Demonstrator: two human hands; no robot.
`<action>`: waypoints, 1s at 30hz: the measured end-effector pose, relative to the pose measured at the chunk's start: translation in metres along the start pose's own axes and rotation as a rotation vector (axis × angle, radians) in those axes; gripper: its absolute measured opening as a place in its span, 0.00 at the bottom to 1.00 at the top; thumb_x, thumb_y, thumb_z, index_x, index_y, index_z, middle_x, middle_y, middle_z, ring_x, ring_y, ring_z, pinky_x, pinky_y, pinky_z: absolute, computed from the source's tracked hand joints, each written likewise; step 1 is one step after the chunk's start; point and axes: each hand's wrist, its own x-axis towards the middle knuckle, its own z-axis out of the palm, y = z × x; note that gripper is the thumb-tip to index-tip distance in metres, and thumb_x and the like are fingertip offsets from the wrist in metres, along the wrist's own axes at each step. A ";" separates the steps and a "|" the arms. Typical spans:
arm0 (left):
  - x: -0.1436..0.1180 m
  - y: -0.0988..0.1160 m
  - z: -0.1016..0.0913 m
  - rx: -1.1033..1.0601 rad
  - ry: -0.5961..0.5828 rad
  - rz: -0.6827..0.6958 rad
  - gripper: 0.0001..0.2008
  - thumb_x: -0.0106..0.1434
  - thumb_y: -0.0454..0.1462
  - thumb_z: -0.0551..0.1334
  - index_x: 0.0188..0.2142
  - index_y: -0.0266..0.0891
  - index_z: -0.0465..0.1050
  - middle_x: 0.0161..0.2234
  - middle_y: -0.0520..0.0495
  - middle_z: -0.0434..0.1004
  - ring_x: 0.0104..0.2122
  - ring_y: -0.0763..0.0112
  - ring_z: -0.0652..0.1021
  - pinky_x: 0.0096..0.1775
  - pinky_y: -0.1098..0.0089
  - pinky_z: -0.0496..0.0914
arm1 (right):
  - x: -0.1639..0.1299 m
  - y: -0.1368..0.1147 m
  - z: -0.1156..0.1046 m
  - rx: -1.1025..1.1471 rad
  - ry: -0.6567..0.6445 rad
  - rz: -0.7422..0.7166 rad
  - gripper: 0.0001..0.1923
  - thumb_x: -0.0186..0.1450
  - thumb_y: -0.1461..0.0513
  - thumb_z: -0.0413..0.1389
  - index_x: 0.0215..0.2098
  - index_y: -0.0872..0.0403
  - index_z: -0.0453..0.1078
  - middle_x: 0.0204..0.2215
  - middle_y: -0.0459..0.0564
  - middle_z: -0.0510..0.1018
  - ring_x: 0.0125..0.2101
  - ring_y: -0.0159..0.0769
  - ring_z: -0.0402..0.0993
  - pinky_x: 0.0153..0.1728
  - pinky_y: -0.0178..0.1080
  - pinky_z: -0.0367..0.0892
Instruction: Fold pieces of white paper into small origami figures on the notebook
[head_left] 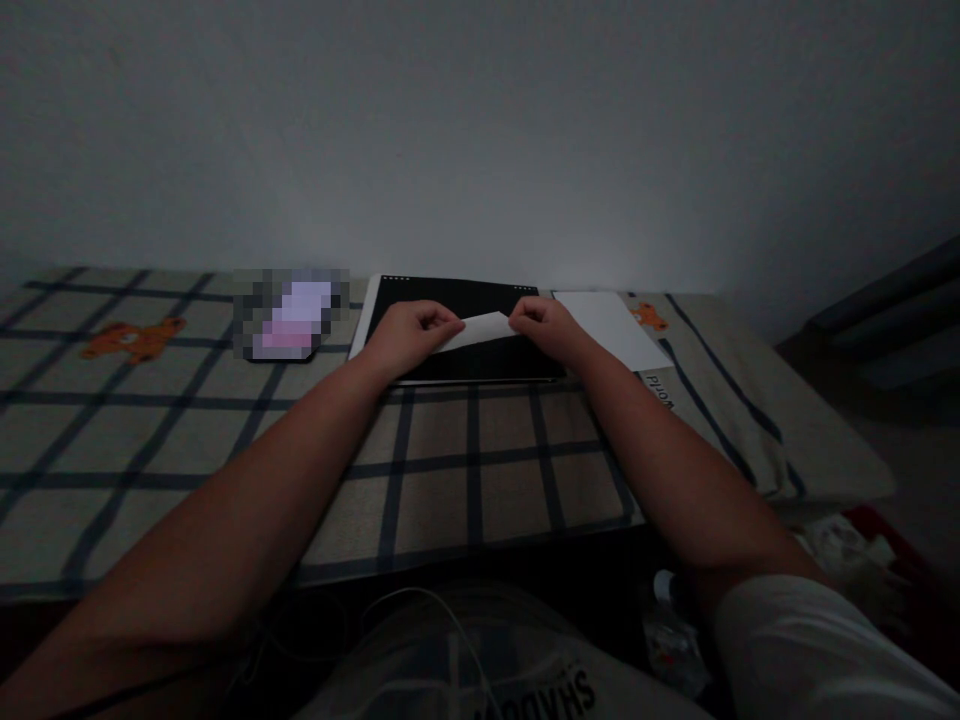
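Observation:
My left hand point(411, 333) and my right hand point(546, 326) both pinch a small folded piece of white paper point(480, 329), one at each end. The paper is held just above a black tablet with a white edge point(457, 300) that lies flat on the checked cloth. Both hands have their fingers closed on the paper's ends.
A white sheet point(615, 325) lies to the right of the tablet. A phone with a lit, blurred screen point(289, 315) lies to the left. The checked cloth point(225, 440) with orange bear prints covers the surface, which meets a plain wall behind. Clutter sits on the floor at lower right.

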 end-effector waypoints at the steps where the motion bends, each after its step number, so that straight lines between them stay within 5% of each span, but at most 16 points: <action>1: 0.000 0.000 0.001 0.000 -0.012 0.007 0.13 0.61 0.46 0.68 0.34 0.39 0.82 0.25 0.51 0.77 0.24 0.73 0.70 0.28 0.71 0.63 | -0.001 -0.001 0.001 0.002 -0.015 -0.015 0.08 0.62 0.59 0.56 0.26 0.51 0.66 0.24 0.44 0.69 0.28 0.35 0.63 0.32 0.40 0.57; 8: -0.003 0.004 0.007 0.044 -0.054 0.115 0.16 0.60 0.51 0.69 0.33 0.40 0.81 0.26 0.50 0.77 0.26 0.72 0.73 0.30 0.70 0.64 | -0.005 -0.011 0.011 -0.043 -0.107 -0.186 0.11 0.65 0.54 0.57 0.35 0.52 0.75 0.32 0.49 0.78 0.32 0.36 0.68 0.36 0.41 0.61; 15: -0.001 -0.001 0.005 -0.025 -0.127 0.013 0.20 0.63 0.54 0.66 0.33 0.40 0.82 0.25 0.49 0.80 0.25 0.70 0.75 0.28 0.70 0.65 | -0.003 -0.009 0.007 -0.065 -0.040 -0.125 0.09 0.65 0.55 0.58 0.34 0.52 0.74 0.30 0.48 0.77 0.30 0.35 0.66 0.34 0.40 0.61; 23: -0.002 0.004 0.003 0.061 -0.135 0.103 0.12 0.64 0.47 0.66 0.35 0.42 0.84 0.30 0.49 0.84 0.32 0.67 0.80 0.35 0.68 0.69 | -0.006 -0.013 0.011 0.004 -0.146 -0.120 0.09 0.65 0.55 0.59 0.35 0.53 0.75 0.29 0.47 0.77 0.31 0.35 0.67 0.34 0.40 0.62; 30: 0.001 0.000 0.006 -0.103 0.058 -0.050 0.17 0.59 0.49 0.71 0.39 0.38 0.82 0.28 0.48 0.81 0.28 0.69 0.77 0.31 0.69 0.68 | -0.004 -0.012 0.011 0.107 -0.133 -0.033 0.08 0.65 0.56 0.60 0.33 0.53 0.72 0.31 0.48 0.76 0.33 0.36 0.69 0.35 0.40 0.64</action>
